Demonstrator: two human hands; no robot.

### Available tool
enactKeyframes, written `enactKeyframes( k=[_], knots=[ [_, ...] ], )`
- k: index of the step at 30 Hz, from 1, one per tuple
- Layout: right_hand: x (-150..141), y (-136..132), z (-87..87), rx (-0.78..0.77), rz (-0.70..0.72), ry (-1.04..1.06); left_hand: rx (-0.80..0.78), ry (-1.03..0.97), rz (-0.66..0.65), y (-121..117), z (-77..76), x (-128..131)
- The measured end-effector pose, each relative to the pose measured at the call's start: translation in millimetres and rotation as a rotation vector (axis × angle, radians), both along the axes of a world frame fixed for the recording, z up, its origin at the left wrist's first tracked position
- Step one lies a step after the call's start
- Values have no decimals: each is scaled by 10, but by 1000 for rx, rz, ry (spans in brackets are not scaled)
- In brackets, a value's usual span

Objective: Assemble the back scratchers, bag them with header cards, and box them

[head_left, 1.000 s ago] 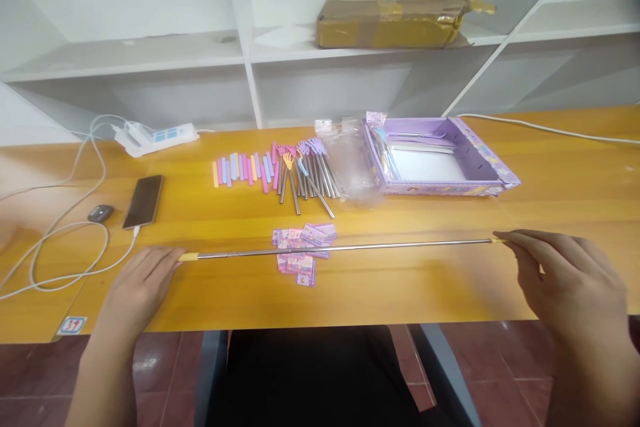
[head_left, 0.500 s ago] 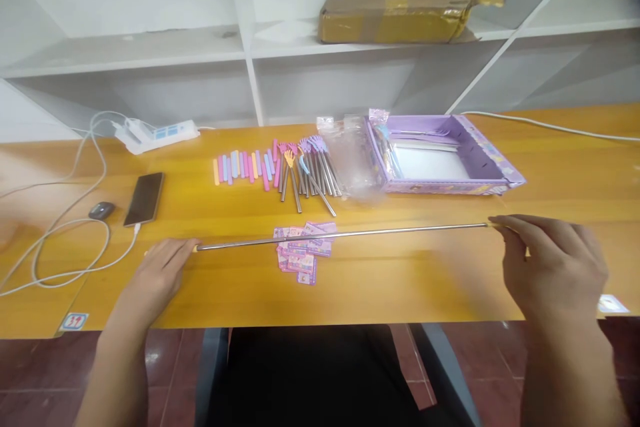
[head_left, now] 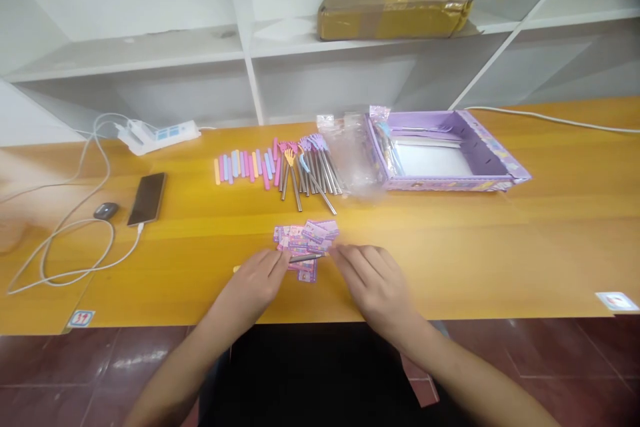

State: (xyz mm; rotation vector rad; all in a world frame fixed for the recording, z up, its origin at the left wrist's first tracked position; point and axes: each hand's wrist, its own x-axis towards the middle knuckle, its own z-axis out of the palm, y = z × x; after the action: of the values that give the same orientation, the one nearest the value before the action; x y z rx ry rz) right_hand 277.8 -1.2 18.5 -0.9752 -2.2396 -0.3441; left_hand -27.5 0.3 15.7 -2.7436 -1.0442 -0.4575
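My left hand [head_left: 260,278] and my right hand [head_left: 370,278] are close together over the front of the wooden table [head_left: 500,240], each gripping one end of a collapsed telescopic metal rod [head_left: 306,257]. Only a short silver length shows between the fingers, and a yellow tip peeks out left of my left hand. The rod lies just above a small heap of pink and purple label cards [head_left: 306,237]. Behind them lies a row of pastel handle sleeves [head_left: 244,167] and a bundle of collapsed rods with small coloured hand-shaped heads [head_left: 307,170].
A purple cardboard tray [head_left: 493,160] stands at the back right beside clear plastic bags [head_left: 350,160]. A phone [head_left: 147,199], a mouse [head_left: 106,210], cables and a power strip [head_left: 160,135] lie at the left. White shelves behind hold a taped cardboard parcel [head_left: 395,7].
The rod was stretched out long between my hands held far apart. My hands have come together at the table's middle and the rod has been pushed in to a short length.
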Motion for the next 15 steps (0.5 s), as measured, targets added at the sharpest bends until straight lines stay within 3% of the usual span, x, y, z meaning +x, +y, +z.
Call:
enactKeyframes(
  k=[4, 8, 15],
  knots=[
    [-58, 31, -141, -134, 36, -25, -9, 26, -27, 54, -24, 98],
    [78, 96, -210, -157, 43, 23, 11, 66, 18, 118, 5, 57],
    [33, 77, -248, -173, 65, 54, 20, 53, 130, 125, 11, 143]
  ],
)
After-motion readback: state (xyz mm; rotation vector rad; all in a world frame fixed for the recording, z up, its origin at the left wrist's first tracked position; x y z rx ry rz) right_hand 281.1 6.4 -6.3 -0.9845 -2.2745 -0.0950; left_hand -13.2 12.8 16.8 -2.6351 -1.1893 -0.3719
